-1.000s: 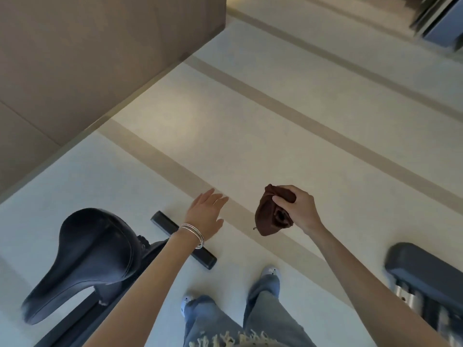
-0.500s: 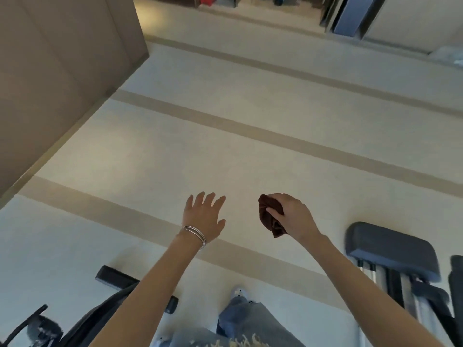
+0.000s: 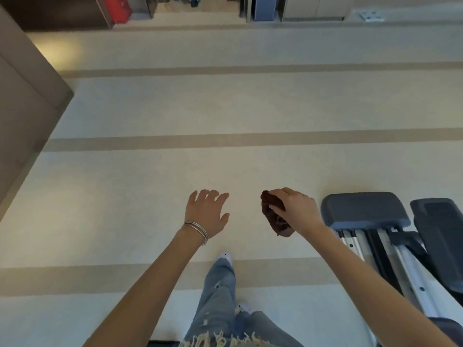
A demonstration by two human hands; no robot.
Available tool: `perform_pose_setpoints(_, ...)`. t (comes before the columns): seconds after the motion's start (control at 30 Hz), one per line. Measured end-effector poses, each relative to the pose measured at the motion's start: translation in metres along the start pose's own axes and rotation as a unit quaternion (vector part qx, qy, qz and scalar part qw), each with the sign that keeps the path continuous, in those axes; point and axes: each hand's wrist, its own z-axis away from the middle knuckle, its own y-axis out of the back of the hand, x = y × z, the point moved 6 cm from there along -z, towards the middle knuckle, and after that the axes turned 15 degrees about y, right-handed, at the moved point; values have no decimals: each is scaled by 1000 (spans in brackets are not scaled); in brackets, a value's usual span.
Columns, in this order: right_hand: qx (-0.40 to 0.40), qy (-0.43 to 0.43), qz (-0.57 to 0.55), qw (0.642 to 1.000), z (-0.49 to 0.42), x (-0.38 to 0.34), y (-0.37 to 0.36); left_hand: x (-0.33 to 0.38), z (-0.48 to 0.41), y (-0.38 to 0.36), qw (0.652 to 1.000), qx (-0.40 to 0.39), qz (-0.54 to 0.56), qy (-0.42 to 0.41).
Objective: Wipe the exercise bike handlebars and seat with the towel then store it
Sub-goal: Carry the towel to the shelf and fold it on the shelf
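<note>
One brown wall panel [image 3: 22,116] at far left, red item [image 3: 121,7] far back. Next, left hand [image 3: 206,214], silver bangles [image 3: 196,230] at wrist, fingers spread, gripping nothing; right hand [image 3: 297,209] curled round bunched brown towel [image 3: 274,219], held above striped floor [image 3: 225,108]. Grey padded machine [image 3: 365,209] just right of it, blocking that side.

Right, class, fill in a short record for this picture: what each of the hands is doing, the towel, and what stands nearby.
left hand: open, fingers spread, holding nothing
right hand: grips the towel
towel: dark brown, bunched, hanging below the fingers
wrist: thin bangles on the left
nearby: grey padded machine to the right, on striped floor
bike seat: not in view
</note>
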Motion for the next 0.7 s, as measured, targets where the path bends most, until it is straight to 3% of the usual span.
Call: perform_pose_setpoints(0.7,89,-139,-58,984,-146,108,67,49,-226,76,991,30,6,-128)
